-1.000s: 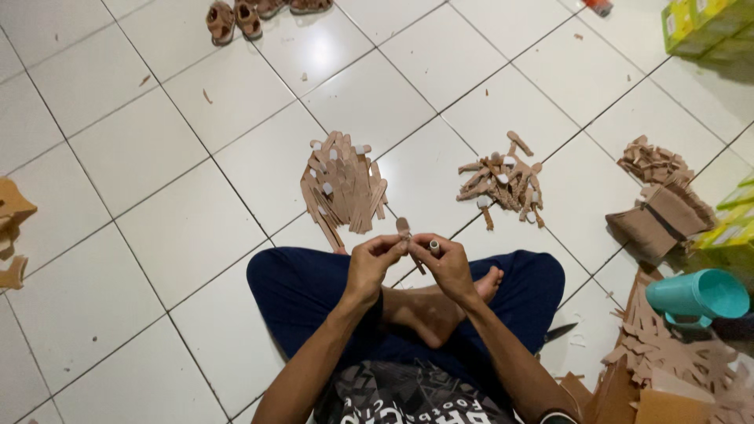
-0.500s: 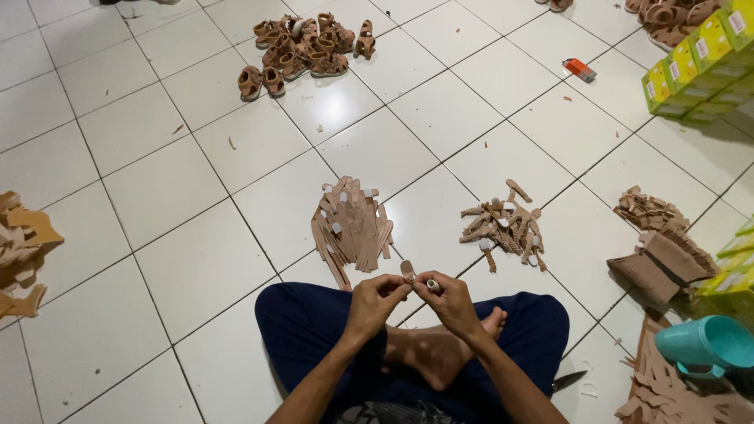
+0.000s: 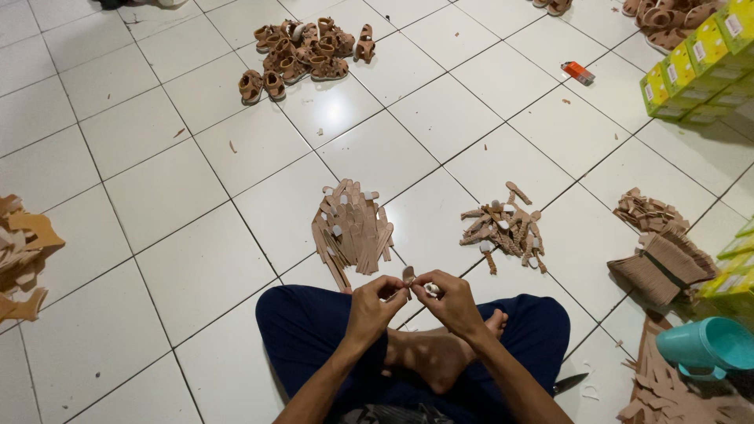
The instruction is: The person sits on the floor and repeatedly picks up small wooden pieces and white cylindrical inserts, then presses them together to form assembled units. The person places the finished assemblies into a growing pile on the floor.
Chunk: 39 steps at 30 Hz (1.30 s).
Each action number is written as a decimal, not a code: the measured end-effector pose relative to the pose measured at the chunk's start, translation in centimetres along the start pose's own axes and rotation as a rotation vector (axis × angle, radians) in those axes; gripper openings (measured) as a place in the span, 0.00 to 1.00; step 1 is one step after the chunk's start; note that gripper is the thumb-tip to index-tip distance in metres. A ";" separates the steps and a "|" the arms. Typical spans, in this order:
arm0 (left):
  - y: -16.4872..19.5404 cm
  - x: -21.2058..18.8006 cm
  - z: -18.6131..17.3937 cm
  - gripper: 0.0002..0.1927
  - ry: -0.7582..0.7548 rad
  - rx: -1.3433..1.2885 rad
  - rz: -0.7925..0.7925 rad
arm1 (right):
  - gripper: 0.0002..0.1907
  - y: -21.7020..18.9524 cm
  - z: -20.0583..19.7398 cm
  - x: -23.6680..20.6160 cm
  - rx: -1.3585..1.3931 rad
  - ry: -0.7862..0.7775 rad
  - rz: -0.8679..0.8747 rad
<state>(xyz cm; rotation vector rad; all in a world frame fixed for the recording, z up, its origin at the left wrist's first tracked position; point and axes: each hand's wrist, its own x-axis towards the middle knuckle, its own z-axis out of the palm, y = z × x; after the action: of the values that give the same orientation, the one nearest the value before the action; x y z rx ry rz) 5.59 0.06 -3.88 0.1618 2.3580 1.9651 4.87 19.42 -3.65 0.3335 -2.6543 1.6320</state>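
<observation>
I sit cross-legged on a white tiled floor. My left hand (image 3: 373,305) and my right hand (image 3: 449,298) meet above my lap, and both pinch one small tan strap piece (image 3: 408,276) between their fingertips. A small white bit shows at my right fingertips. Just ahead of my hands lies a neat pile of long tan straps (image 3: 352,229). To its right sits a looser pile of short tan strap pieces (image 3: 503,228) with white tips.
A heap of small brown sandals (image 3: 302,55) lies far ahead. Stacked tan pieces (image 3: 658,255), a teal cup (image 3: 707,345) and yellow-green boxes (image 3: 695,63) are on the right. An orange lighter (image 3: 578,72) lies on the tiles. Cardboard scraps (image 3: 20,251) sit at the left edge.
The camera has tilted upward, so more of the far floor and the sandal heap shows. Both hands stay together on the small strap piece above my lap.
</observation>
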 end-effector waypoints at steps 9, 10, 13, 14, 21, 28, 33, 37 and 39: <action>-0.3 -0.5 1.1 0.10 0.150 0.190 0.287 | 0.19 3.3 0.9 0.1 0.340 -0.242 0.438; -0.5 -0.4 1.3 0.10 0.172 0.175 0.249 | 0.19 3.6 1.3 0.1 0.403 -0.190 0.426; -1.3 0.2 1.5 0.10 0.139 0.016 0.005 | 0.18 3.9 2.7 -0.5 0.512 -0.020 0.392; -1.5 0.6 1.3 0.10 0.070 -0.111 -0.154 | 0.15 3.8 3.1 -0.8 0.493 0.040 0.374; -1.8 0.6 0.9 0.12 -0.065 -0.361 -0.222 | 0.12 2.4 3.9 -1.5 0.484 0.171 0.329; 0.4 0.6 -0.6 0.13 -0.137 -0.125 -0.166 | 0.13 2.0 1.5 -0.6 0.468 0.068 0.238; 1.2 -0.3 0.5 0.12 -0.097 -0.066 0.100 | 0.14 1.8 2.0 -0.5 0.652 0.153 0.340; 1.1 0.2 0.9 0.12 -0.045 -0.136 -0.091 | 0.15 1.5 2.7 0.1 0.645 0.198 0.395; 0.8 0.5 0.6 0.12 -0.038 -0.184 -0.221 | 0.16 1.2 2.6 0.0 0.559 0.161 0.355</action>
<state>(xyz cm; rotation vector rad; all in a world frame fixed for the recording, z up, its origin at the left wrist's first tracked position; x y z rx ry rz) 5.20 0.88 -3.19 -0.0679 2.0570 2.0359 4.90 17.66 -5.94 -0.2835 -2.1853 2.3757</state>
